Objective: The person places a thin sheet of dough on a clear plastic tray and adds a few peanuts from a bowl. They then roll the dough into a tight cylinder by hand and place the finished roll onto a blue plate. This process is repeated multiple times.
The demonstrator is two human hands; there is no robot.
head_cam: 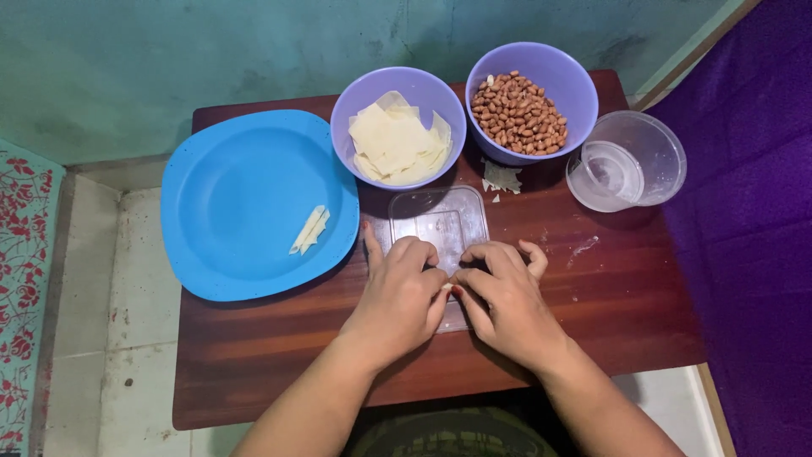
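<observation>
My left hand [399, 292] and my right hand [503, 292] meet fingertip to fingertip over a clear plastic lid [440, 224] lying flat on the table. Together they pinch a small pale piece of wrapper [446, 288], mostly hidden by the fingers. Two rolled wrappers [309, 229] lie on the blue plate [228, 169] to the left. Behind sit a purple bowl of flat pale wrapper sheets [397, 140] and a purple bowl of peanuts [518, 112].
A small dark wooden table [279, 347] carries everything. A clear plastic container [626, 161] with a little water stands at the right rear. Torn wrapper scraps [502, 178] lie by the peanut bowl. A teal wall is behind, purple cloth on the right.
</observation>
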